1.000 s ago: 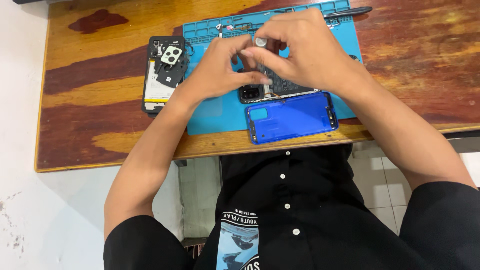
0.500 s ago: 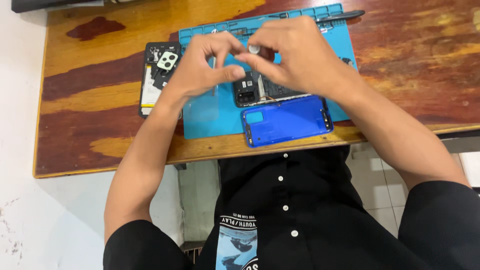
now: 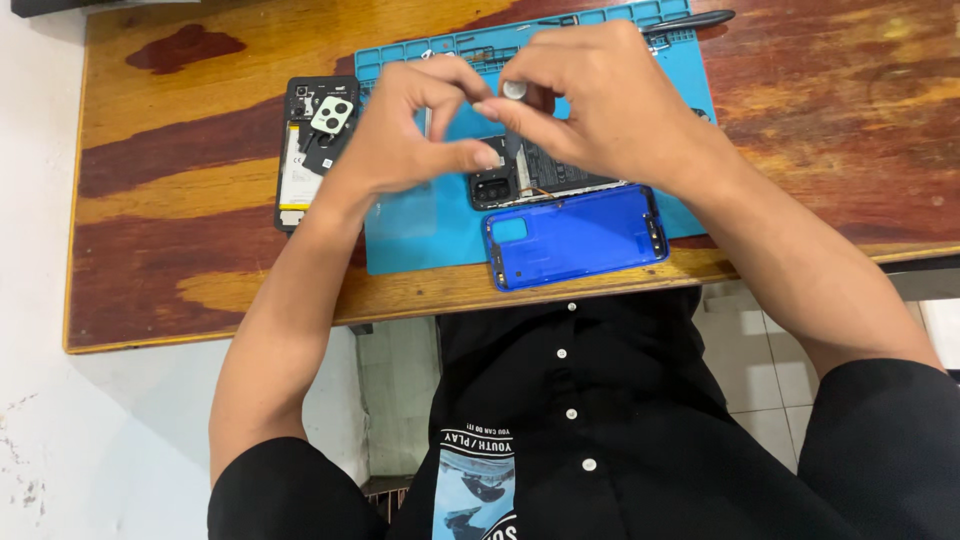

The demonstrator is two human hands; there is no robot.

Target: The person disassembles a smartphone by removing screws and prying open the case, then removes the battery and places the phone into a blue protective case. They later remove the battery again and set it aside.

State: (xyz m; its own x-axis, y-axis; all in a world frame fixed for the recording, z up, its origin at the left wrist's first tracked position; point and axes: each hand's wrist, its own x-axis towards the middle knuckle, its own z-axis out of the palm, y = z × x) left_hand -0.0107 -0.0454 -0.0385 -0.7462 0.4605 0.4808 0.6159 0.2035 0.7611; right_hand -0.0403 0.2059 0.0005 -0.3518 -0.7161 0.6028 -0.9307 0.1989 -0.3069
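The right hand (image 3: 610, 110) pinches a small white round piece (image 3: 514, 90) between its fingertips. The left hand (image 3: 410, 130) is curled with thumb touching forefinger, above the opened phone (image 3: 530, 175) near the blue mat's (image 3: 420, 240) front edge.

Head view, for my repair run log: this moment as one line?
left hand: pinching above opened black phone | right hand: holds small silver-capped tool | blue plastic back cover: on blue mat
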